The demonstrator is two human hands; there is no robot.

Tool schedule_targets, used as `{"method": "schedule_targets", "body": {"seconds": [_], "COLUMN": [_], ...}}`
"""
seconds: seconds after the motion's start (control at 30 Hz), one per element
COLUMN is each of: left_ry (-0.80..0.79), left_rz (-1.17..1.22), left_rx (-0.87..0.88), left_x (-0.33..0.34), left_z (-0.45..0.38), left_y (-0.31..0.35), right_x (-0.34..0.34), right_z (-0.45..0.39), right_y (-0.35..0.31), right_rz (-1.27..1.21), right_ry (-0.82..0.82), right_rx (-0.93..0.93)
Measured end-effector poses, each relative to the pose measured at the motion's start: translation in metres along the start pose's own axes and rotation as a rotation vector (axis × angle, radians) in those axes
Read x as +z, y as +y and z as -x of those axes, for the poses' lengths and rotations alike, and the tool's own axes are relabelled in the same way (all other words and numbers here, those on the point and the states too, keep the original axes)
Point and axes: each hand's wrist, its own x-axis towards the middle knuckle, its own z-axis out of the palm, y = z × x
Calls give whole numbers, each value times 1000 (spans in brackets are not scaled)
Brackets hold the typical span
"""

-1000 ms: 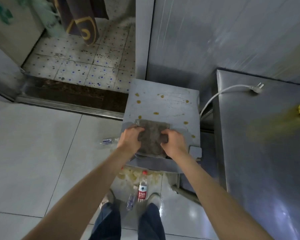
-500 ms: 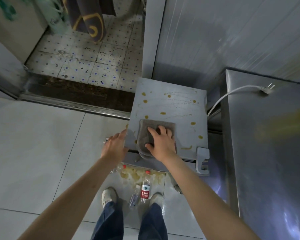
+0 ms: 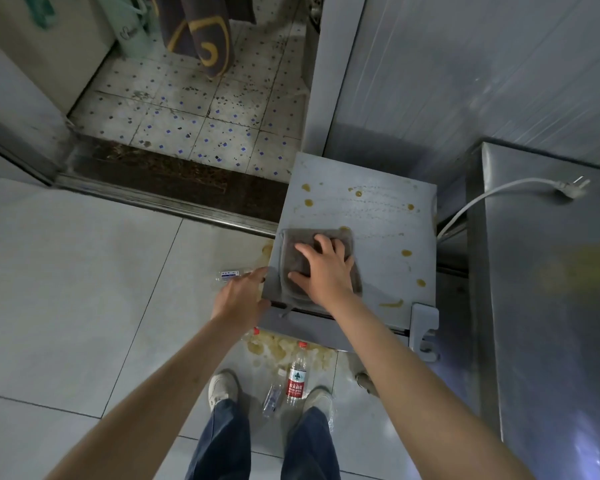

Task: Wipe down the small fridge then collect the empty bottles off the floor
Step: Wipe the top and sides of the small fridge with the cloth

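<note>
Fridge (image 3: 388,216): small, grey, beside a steel counter (image 3: 551,271); top spotted with yellow stains (image 3: 406,252).
Cloth (image 3: 293,258): grey, folded, lay on the top's near-left corner.
Right hand (image 3: 323,271): fingers straight and spread, pressed flat on the cloth.
Left hand (image 3: 239,296): fingers relaxed, touched the fridge's left edge, held nothing.
Bottles: one (image 3: 296,372) between the feet, one (image 3: 231,273) left of the fridge, on the floor (image 3: 84,289).
Step judged: wiping, barely begun. Next move called for sweeping the cloth across the far and right stains.
</note>
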Motion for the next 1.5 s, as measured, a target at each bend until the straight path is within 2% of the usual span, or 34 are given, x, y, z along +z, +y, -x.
{"method": "schedule_targets", "body": {"seconds": [0.17, 0.5, 0.77, 0.93, 1.03, 1.27, 1.4, 1.5], "left_ry": [34, 119, 145, 158, 178, 171, 184, 194], "left_rz": [-73, 77, 24, -22, -57, -77, -94, -103], "left_rx": [57, 88, 89, 85, 92, 69, 64, 61], "left_x": [-3, 6, 19, 26, 30, 31, 31, 32], "left_z": [-2, -18, -39, -43, -44, -47, -53, -55], "left_y": [3, 24, 33, 33, 32, 38, 40, 38], "right_x": [-12, -21, -20, -24, -25, -30, -38, -34], "right_z": [-21, -34, -39, -43, -44, -65, -88, -85], "right_y": [13, 45, 59, 65, 62, 57, 50, 42], "right_rz": [28, 20, 45, 77, 57, -137, -112, -70], "right_ry": [19, 26, 32, 135, 131, 154, 176, 167], "right_rx": [17, 39, -24, 60, 87, 23, 15, -115]}}
